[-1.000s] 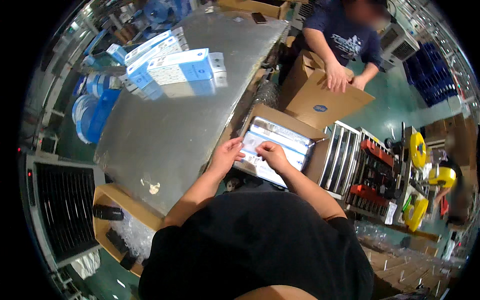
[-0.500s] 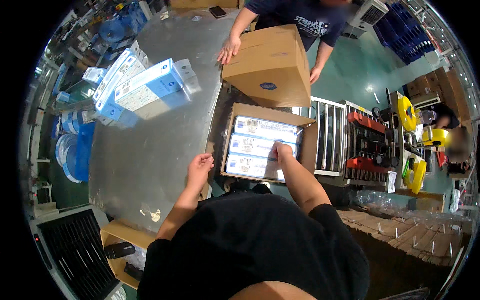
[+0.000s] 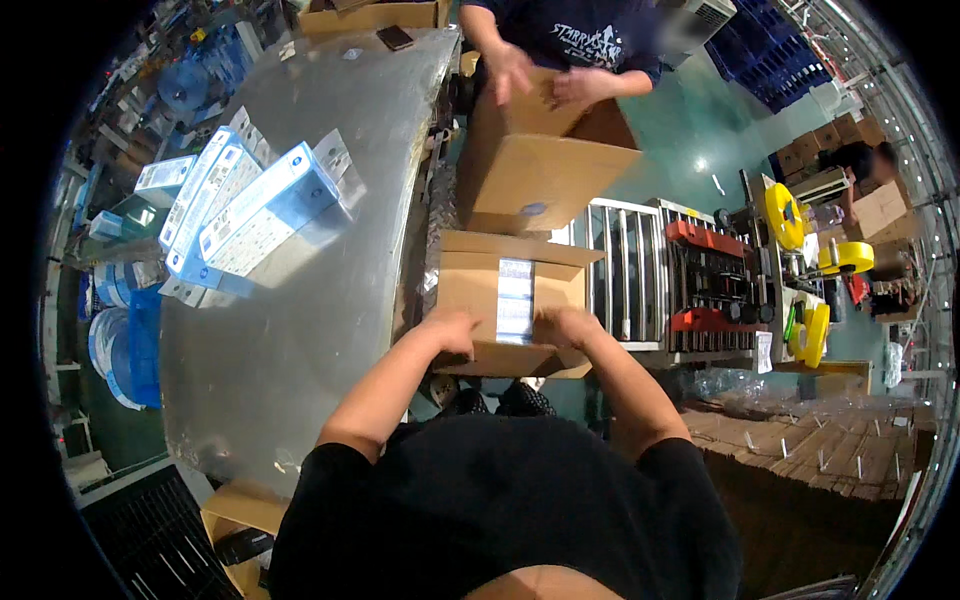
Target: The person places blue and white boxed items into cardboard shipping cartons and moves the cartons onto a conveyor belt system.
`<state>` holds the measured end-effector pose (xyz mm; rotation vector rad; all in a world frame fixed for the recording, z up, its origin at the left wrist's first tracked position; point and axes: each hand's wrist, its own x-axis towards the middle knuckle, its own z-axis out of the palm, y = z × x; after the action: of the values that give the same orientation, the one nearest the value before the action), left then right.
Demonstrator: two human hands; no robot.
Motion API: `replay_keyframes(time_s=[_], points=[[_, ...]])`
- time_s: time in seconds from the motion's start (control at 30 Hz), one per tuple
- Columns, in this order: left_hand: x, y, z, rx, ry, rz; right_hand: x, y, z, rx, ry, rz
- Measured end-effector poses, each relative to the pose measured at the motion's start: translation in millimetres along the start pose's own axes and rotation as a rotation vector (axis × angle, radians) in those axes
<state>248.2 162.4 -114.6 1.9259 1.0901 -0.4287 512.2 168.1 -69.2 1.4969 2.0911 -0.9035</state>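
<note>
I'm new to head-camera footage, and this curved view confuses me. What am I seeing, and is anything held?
There is no machine arm: a fisheye camera on a person's head looks down, bending straight edges. The person's bare left hand and right hand are at a cardboard carton, each at a side flap; a grip can't be made out. White packages show between the flaps. On the metal table at left lie blue-and-white boxes and a dark phone-like object. Beyond, a co-worker's hands are over another carton.
</note>
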Motion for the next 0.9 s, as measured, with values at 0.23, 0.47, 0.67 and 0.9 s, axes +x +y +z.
replay_keyframes(time_s=[0.23, 0.47, 0.67, 0.9], points=[[8, -29, 85, -0.415, 0.877, -0.323, 47, 41, 43, -0.250, 1.057, -0.028], [25, -9, 147, -0.405, 0.783, -0.408, 2, 89, 131, -0.054, 0.599, -0.296], [117, 112, 119, -0.574, 0.839, -0.257, 7, 186, 67, 0.092, 0.638, -0.224], [277, 243, 49, -0.514, 0.621, -0.164, 10, 341, 15, -0.005, 0.619, 0.050]])
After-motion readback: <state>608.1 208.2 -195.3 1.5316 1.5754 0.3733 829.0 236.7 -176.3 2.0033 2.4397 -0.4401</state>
